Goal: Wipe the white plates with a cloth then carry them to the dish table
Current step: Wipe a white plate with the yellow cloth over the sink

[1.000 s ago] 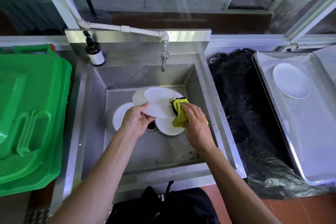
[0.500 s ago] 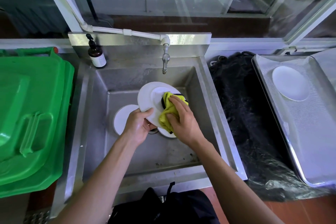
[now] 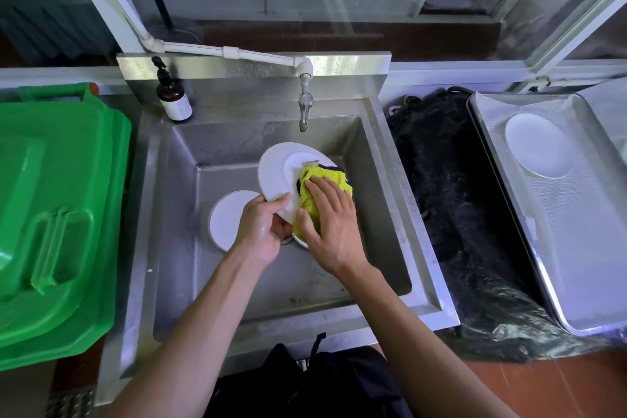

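Note:
My left hand [image 3: 263,231] grips the near rim of a white plate [image 3: 276,171], holding it tilted above the steel sink [image 3: 383,180]. A yellow cloth [image 3: 322,180] lies on the plate's right half, and my right hand [image 3: 330,224] presses on it with spread fingers, thumb under the cloth's near edge. A second white plate [image 3: 227,219] lies flat on the sink floor to the left. A sliver of a third plate [image 3: 300,241] shows under my right hand. One more white plate [image 3: 537,146] rests on the steel tray [image 3: 576,265] at the right.
A tap [image 3: 304,105] hangs over the sink's back wall, with a brown pump bottle [image 3: 174,98] on the back left corner. A green bin lid [image 3: 51,214] sits left of the sink. A black plastic bag [image 3: 451,197] fills the gap between sink and tray.
My right hand has flattened the cloth over the plate and slid it across the plate's face. The plate has tilted up more in my left hand.

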`<state>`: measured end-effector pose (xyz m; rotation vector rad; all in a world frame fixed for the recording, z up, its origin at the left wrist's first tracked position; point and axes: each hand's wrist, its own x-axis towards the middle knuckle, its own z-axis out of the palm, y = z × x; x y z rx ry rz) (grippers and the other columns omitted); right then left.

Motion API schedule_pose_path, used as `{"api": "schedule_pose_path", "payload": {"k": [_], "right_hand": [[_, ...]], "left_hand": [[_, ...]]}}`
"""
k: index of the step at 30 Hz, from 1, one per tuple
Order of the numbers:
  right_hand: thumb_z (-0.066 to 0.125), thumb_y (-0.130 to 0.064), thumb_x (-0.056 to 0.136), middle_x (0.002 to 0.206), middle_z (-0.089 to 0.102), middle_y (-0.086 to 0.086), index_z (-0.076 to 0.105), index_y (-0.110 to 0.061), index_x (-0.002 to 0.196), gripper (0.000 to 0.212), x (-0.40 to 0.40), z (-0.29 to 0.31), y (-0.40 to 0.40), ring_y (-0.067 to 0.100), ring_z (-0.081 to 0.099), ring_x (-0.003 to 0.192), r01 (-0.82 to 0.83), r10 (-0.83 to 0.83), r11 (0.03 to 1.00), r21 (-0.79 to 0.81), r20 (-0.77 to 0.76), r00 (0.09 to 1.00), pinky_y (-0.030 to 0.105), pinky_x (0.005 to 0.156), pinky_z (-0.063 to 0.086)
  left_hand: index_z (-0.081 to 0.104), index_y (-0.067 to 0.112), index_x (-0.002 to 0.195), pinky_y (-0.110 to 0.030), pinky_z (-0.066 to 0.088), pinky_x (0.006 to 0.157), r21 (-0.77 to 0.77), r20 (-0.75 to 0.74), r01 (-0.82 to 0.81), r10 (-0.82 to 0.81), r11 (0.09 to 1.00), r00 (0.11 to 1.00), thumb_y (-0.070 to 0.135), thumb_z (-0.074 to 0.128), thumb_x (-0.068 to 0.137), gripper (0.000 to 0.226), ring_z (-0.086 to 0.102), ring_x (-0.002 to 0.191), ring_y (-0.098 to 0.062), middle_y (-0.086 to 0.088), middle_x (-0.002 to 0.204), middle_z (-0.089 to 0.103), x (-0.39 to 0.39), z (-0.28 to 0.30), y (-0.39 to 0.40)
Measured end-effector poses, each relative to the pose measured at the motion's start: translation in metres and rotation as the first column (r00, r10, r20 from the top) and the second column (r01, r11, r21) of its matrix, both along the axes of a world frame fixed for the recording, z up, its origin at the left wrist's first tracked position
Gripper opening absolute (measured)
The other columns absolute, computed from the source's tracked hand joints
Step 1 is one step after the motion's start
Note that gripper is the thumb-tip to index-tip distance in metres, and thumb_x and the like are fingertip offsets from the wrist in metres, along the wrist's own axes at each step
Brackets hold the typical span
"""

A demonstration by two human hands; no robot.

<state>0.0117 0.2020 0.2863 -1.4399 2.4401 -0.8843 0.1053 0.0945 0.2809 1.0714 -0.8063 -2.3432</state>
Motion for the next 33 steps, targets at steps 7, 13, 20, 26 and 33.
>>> {"api": "schedule_pose_path", "payload": {"k": [7,13,20,26,33], "right_hand": [[0.043,-0.036,0.1,0.154,0.044,0.011,0.05,-0.004,0.143,0.055,0.003,-0.007,0.01,0.029,0.033,0.148,0.023,-0.024,0.998,-0.057,-0.012,1.0,0.05,0.12,0.026],[0.032,-0.041,0.099,0.161,0.033,0.008,0.042,-0.006,0.15,0.062,0.003,-0.011,0.011,0.026,0.022,0.152,0.123,-0.12,0.992,-0.027,0.077,0.99,0.05,0.122,0.02],[0.038,-0.026,0.104,0.163,0.026,0.008,0.034,-0.006,0.154,0.054,-0.002,-0.005,-0.002,0.021,0.017,0.152,0.313,-0.283,0.947,-0.067,0.278,0.918,0.039,0.125,0.012],[0.039,-0.022,0.107,0.163,0.024,0.004,0.025,-0.009,0.157,0.053,-0.019,-0.005,-0.011,0.015,0.016,0.15,0.378,-0.33,0.924,-0.049,0.392,0.859,0.024,0.122,0.01],[0.037,-0.027,0.106,0.164,0.025,-0.001,0.023,-0.015,0.158,0.055,-0.043,-0.003,-0.015,0.013,0.016,0.15,0.386,-0.338,0.922,-0.02,0.444,0.83,0.034,0.124,0.013]], "left_hand": [[0.071,0.009,0.114,-0.033,0.056,0.064,0.017,-0.009,-0.048,0.048,0.999,0.999,0.001,0.062,0.091,0.026,0.07,0.084,-0.028,-0.014,0.104,0.074,-0.001,-0.003,0.006],[0.068,0.008,0.12,-0.04,0.06,0.069,0.022,-0.078,-0.055,0.057,0.998,0.995,-0.002,0.059,0.091,0.032,0.072,0.097,-0.033,-0.018,0.116,0.072,0.001,-0.009,0.01],[0.063,0.006,0.127,-0.047,0.059,0.078,0.035,-0.157,-0.041,0.046,0.999,0.986,-0.002,0.057,0.091,0.037,0.068,0.112,-0.039,-0.02,0.127,0.068,0.002,-0.008,0.011],[0.057,0.0,0.134,-0.046,0.059,0.082,0.011,-0.196,0.032,-0.03,0.999,0.98,-0.002,0.061,0.087,0.046,0.067,0.116,-0.035,-0.019,0.129,0.067,0.008,-0.003,0.007],[0.062,-0.001,0.125,-0.052,0.059,0.076,-0.074,-0.157,0.153,-0.163,0.985,0.974,-0.001,0.065,0.082,0.043,0.069,0.109,-0.039,-0.021,0.121,0.069,0.018,-0.002,0.002]]}}
